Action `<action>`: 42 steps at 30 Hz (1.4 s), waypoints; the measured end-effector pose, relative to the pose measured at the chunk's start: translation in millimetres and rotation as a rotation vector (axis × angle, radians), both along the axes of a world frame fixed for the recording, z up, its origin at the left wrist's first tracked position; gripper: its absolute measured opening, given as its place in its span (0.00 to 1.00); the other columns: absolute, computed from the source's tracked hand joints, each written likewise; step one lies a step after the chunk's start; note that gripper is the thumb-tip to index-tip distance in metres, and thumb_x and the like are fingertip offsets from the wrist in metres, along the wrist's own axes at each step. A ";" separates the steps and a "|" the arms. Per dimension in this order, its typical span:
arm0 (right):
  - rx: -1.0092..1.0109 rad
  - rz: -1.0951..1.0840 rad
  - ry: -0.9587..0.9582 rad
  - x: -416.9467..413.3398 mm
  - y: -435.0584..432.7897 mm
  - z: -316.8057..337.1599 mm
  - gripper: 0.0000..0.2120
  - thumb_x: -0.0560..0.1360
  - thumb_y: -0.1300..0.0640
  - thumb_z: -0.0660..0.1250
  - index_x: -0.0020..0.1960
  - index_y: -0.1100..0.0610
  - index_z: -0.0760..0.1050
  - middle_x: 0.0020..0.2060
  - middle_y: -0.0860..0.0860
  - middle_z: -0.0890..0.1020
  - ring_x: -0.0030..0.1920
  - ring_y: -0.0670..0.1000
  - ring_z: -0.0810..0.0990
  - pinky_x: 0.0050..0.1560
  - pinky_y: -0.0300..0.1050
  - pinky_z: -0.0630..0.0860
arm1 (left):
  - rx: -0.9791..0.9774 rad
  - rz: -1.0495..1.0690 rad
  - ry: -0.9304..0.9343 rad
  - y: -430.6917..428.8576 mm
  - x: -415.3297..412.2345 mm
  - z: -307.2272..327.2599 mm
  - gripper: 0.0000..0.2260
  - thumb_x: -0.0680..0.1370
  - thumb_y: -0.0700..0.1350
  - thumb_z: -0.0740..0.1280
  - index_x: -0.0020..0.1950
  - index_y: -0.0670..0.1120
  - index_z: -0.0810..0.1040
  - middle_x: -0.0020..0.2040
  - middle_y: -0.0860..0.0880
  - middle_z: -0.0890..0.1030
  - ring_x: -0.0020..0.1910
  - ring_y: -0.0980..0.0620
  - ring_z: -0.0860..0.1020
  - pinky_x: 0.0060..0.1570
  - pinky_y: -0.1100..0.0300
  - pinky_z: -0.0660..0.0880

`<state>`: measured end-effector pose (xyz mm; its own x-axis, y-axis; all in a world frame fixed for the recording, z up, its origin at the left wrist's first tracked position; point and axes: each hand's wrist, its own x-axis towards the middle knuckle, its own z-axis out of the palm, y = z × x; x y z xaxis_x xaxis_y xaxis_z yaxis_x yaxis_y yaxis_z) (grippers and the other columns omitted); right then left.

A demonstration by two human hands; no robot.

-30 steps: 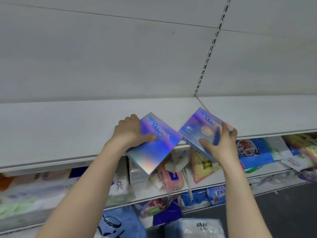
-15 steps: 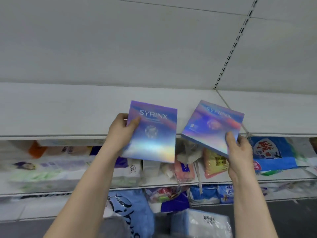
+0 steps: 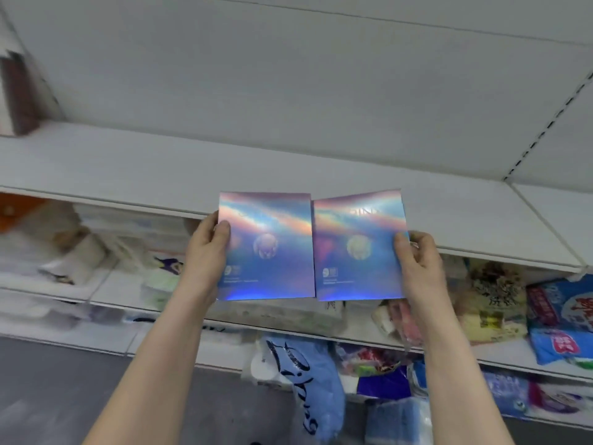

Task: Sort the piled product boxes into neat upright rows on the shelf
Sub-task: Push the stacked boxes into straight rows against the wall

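Observation:
Two flat holographic blue-purple product boxes stand upright side by side in the air, just in front of the white shelf (image 3: 128,162). My left hand (image 3: 210,248) grips the left box (image 3: 269,252) by its left edge. My right hand (image 3: 417,255) grips the right box (image 3: 359,252) by its right edge. The inner edges of the two boxes touch or nearly touch. Their fronts face me, and the lettering near the top is washed out by glare.
A dark brown box (image 3: 19,94) stands at the shelf's far left. Lower shelves hold soft packs, tissue bundles and blue bags (image 3: 558,316). A blue printed bag (image 3: 305,380) hangs below my arms. A slotted upright (image 3: 545,123) runs up the back wall at right.
Both boxes have turned from tilted to upright and come together side by side. My hands have shifted to the outer edges. The view has swung left along the shelf.

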<state>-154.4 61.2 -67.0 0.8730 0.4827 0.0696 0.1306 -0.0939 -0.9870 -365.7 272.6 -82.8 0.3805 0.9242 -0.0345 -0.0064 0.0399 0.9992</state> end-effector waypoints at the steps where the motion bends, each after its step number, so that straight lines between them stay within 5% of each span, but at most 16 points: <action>1: -0.010 0.026 -0.017 -16.8 14.3 -1.5 0.13 0.78 0.44 0.64 0.56 0.51 0.73 0.46 0.54 0.82 0.44 0.52 0.80 0.44 0.50 0.74 | 0.006 0.033 -0.004 8.1 -22.0 -2.7 0.12 0.80 0.48 0.61 0.62 0.50 0.76 0.57 0.46 0.82 0.51 0.49 0.79 0.58 0.45 0.74; 6: -0.053 0.188 -0.042 -103.9 87.1 -16.5 0.11 0.81 0.52 0.63 0.62 0.53 0.73 0.52 0.50 0.83 0.51 0.51 0.83 0.51 0.52 0.79 | 0.014 0.179 0.045 48.9 -135.2 -26.9 0.18 0.78 0.52 0.62 0.67 0.54 0.73 0.58 0.51 0.81 0.53 0.53 0.80 0.55 0.52 0.76; 10: -0.088 0.306 -0.027 -170.8 141.6 -31.1 0.12 0.81 0.52 0.62 0.62 0.55 0.70 0.53 0.52 0.81 0.47 0.47 0.80 0.44 0.43 0.76 | 0.012 0.301 0.067 75.9 -220.3 -41.0 0.15 0.81 0.47 0.61 0.68 0.52 0.72 0.54 0.53 0.81 0.49 0.55 0.79 0.51 0.57 0.75; 13: -0.073 0.368 0.031 -219.2 181.0 -36.3 0.13 0.79 0.49 0.64 0.61 0.51 0.70 0.53 0.52 0.81 0.52 0.52 0.81 0.50 0.51 0.78 | -0.006 0.390 0.092 93.0 -278.8 -44.1 0.15 0.82 0.44 0.60 0.69 0.50 0.72 0.49 0.54 0.80 0.44 0.56 0.78 0.47 0.59 0.75; 20: -0.048 0.518 -0.014 -308.2 270.7 -32.2 0.11 0.82 0.57 0.62 0.63 0.51 0.68 0.53 0.44 0.80 0.46 0.39 0.79 0.47 0.38 0.76 | -0.050 0.549 0.102 130.3 -382.6 -48.3 0.14 0.80 0.47 0.62 0.66 0.56 0.74 0.60 0.53 0.80 0.58 0.53 0.78 0.64 0.48 0.73; 28: 0.004 0.687 -0.013 -385.0 390.7 -14.0 0.14 0.77 0.51 0.61 0.63 0.47 0.68 0.55 0.45 0.82 0.55 0.50 0.82 0.58 0.58 0.78 | -0.082 0.704 0.038 210.9 -466.1 -45.1 0.16 0.79 0.51 0.63 0.67 0.56 0.74 0.59 0.53 0.82 0.58 0.49 0.80 0.61 0.45 0.75; 35: 0.058 0.764 -0.045 -456.4 529.5 6.1 0.16 0.76 0.51 0.61 0.63 0.51 0.68 0.52 0.50 0.82 0.54 0.55 0.82 0.57 0.63 0.77 | -0.006 0.827 0.003 317.6 -534.3 -27.5 0.14 0.82 0.44 0.60 0.67 0.51 0.74 0.56 0.51 0.81 0.49 0.55 0.80 0.55 0.56 0.76; 42: 0.048 0.871 -0.054 -536.6 653.8 16.4 0.14 0.76 0.48 0.61 0.61 0.46 0.67 0.53 0.48 0.81 0.54 0.53 0.82 0.55 0.63 0.79 | 0.006 0.957 0.004 408.5 -608.7 -12.9 0.16 0.82 0.41 0.59 0.70 0.47 0.72 0.55 0.50 0.80 0.39 0.68 0.79 0.39 0.74 0.74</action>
<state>-691.0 714.9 -50.6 0.1901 0.9721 0.1374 0.1835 0.1023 -0.9777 -974.4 681.1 -95.7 -0.5368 0.8432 -0.0284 -0.0304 0.0144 0.9994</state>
